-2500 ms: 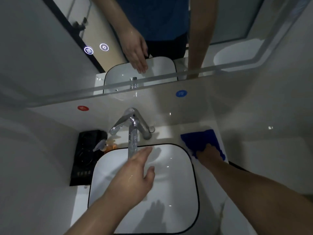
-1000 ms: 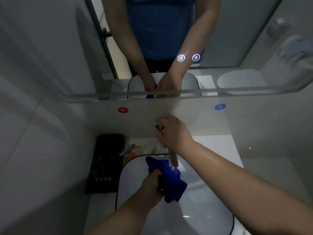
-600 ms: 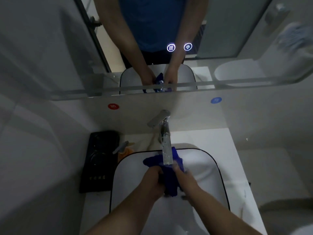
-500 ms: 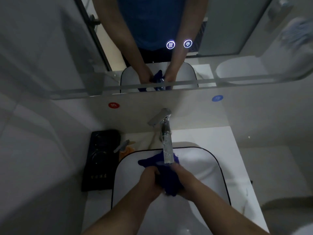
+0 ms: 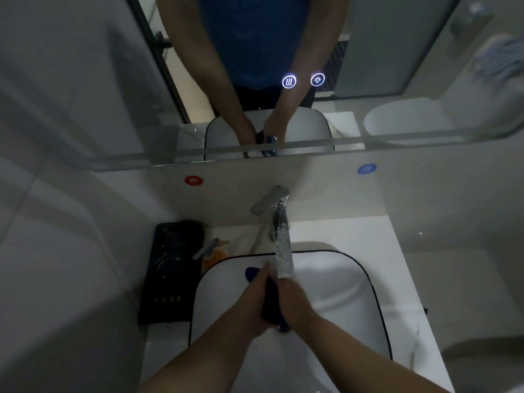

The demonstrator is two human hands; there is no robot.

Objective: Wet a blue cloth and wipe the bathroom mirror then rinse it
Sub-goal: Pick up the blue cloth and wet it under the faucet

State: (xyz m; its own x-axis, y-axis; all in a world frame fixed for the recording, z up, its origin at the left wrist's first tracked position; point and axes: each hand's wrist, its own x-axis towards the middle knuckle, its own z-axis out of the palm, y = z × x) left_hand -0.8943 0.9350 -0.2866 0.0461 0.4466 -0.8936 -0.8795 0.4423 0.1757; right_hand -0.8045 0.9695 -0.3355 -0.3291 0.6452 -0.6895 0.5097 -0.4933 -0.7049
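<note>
Both hands meet over the white basin (image 5: 334,279), with the blue cloth (image 5: 270,304) wadded between them. The left hand (image 5: 253,303) curls its fingers round the cloth from one side, and the right hand (image 5: 296,303) closes its fingers on it from the other. Only a dark strip of cloth shows between the palms. One small lobe pokes out just beyond the left fingertips, and a bit more shows below the heels of the hands.

A stream of water (image 5: 283,259) falls from the chrome faucet (image 5: 279,214) and meets the hands right at the right fingertips. The faucet stands on the pale bench (image 5: 354,236) just beyond the fingers, its lever pointing left.

To the left of the left fingers, outside the basin's black-edged rim, lies an orange item (image 5: 217,255), and farther left a black tray (image 5: 167,279). Well beyond the fingers, the mirror (image 5: 368,52) reflects both hands and the cloth. Two lit round buttons (image 5: 289,81) glow on it. A red sticker (image 5: 194,180) and a blue sticker (image 5: 367,168) sit on the wall below it.
</note>
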